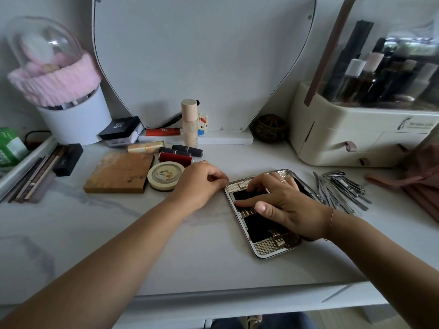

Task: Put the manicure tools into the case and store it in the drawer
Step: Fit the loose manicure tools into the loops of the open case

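Head view, looking down at a pale marbled surface (202, 245) crowded with cosmetics: the task looks barely begun. An open manicure case (262, 249) lies flat right of centre, its silver rim and gold woven trim framing a black lining with small holding straps; no tool can be seen seated in it, though the right hand hides much of the inside. Just beside the case on its right, a loose pile of thin metal manicure tools (342, 188), clippers and slim picks among them, lies fanned out on the surface, apparently all still to be packed. The right hand (282, 200) rests spread on the black lining, fingers extended and holding nothing, thumb lying along the near part. The left hand (199, 181) is loosely curled, its fingertips at the far left corner of the case, seemingly steadying it. Left to do, by my judgement: fit each tool under the straps, close the case, then stow it in a drawer; no open drawer shows
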